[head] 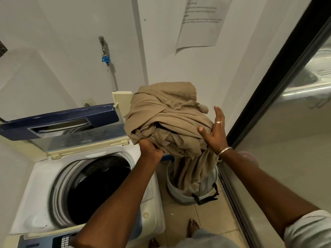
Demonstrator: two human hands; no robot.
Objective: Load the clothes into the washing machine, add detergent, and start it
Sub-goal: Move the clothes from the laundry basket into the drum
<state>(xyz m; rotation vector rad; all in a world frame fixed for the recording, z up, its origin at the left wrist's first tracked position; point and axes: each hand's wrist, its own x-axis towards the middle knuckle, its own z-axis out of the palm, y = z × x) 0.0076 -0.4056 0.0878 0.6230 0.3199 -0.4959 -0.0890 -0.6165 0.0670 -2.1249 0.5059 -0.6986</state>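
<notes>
One washer (44, 176) stood at the left, its one blue lid (59, 120) raised at the back and the round drum (93, 190) mouth uncovered. What lay in the dark drum could not be told. One control panel (53, 241) showed at the near edge.

One tan cloth (166, 113), bunched into a big bundle, was held in the air just right of the washer's right edge and above the one basket (179, 196). A tail of it hung down into the basket.

Two hands were on it. The left hand (150, 149) gripped the bundle from below, its fingers curled into the folds. The right hand (215, 133) lay against the bundle's right side with fingers straight and spread, clutching nothing; it wore one ring and one bangle.

The basket sat on the floor (206, 221) in the narrow strip between the washer and the glass door (286, 140), filling most of its width. Two bare feet stood near it. The wall behind carried one paper notice (200, 20) and one tap (104, 51) with a blue fitting.
</notes>
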